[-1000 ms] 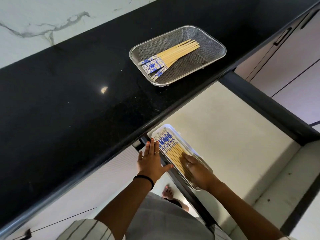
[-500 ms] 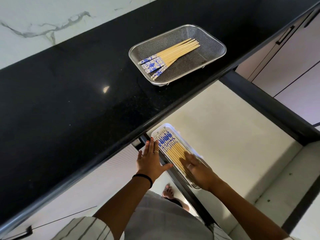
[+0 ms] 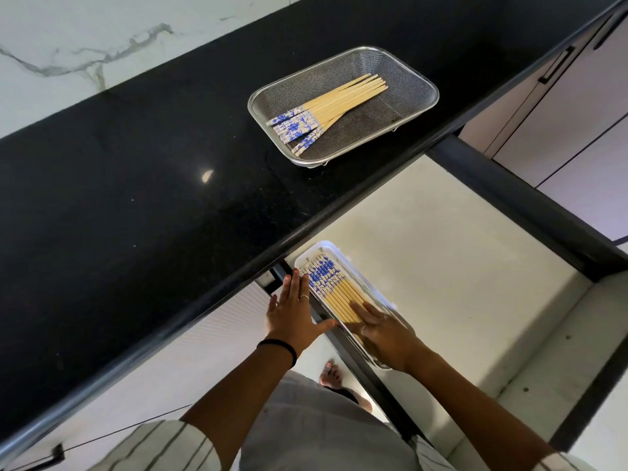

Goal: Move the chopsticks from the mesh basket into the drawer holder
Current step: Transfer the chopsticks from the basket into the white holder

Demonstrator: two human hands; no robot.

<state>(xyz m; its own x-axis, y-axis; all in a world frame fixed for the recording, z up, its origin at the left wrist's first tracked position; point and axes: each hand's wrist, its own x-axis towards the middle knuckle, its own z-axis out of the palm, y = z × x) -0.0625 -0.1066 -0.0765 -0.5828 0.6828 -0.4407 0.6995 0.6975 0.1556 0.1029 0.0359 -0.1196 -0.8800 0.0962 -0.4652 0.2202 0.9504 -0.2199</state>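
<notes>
Head view: little change over the last second. Right hand (image 3: 380,326) still rests flat-fingered on chopsticks in the drawer holder (image 3: 343,258); left hand (image 3: 294,309) stays open against its side. Remaining chopsticks (image 3: 326,112) lie untouched in the mesh basket (image 3: 407,68) on the tabletop (image 3: 136,185). Task partly done.

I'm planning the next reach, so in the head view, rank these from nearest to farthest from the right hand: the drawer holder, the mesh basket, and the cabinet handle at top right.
From the right hand:
1. Drawer holder: directly under the hand, in the open drawer.
2. Mesh basket: up on the black countertop, ahead of the hand.
3. Cabinet handle: far upper right, beyond the counter's edge.
</notes>
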